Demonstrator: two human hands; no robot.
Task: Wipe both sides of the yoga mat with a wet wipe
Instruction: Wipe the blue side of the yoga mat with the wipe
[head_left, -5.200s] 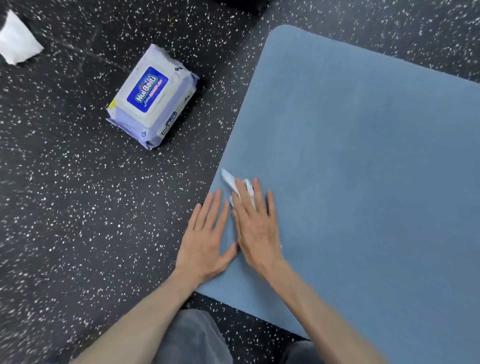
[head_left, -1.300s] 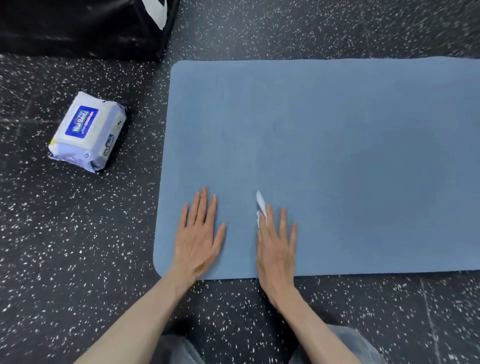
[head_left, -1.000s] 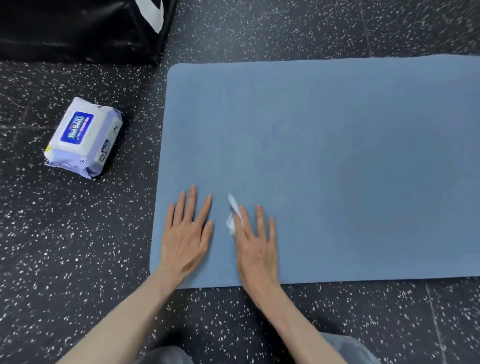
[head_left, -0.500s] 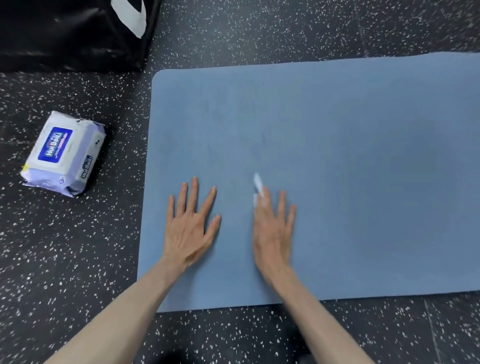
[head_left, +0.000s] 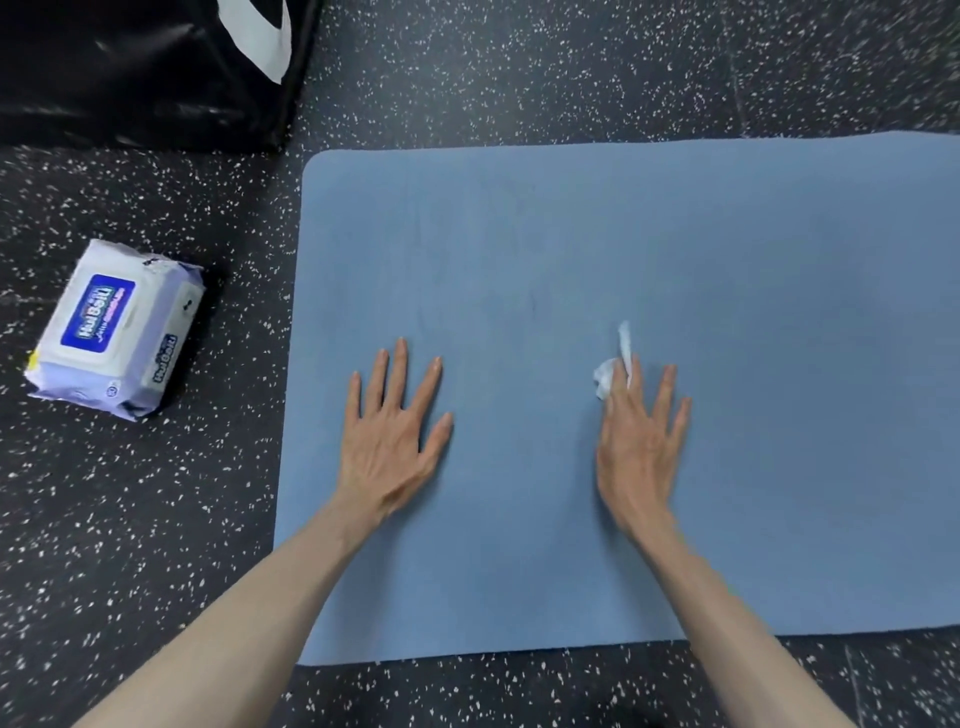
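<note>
Blue yoga mat (head_left: 675, 260) spread flat on the speckled black floor (head_left: 130, 519). Left hand (head_left: 390, 441) flat on the mat near its left end, fingers straight and spread, holding nothing. Right hand (head_left: 636, 447) flat too, straight fingers pressing a crumpled white wet wipe (head_left: 613, 364) onto the mat, part of it poking out past the fingertips. Pack of wipes (head_left: 114, 327) on the floor just left of the mat; black padded block (head_left: 145, 67) behind it.
</note>
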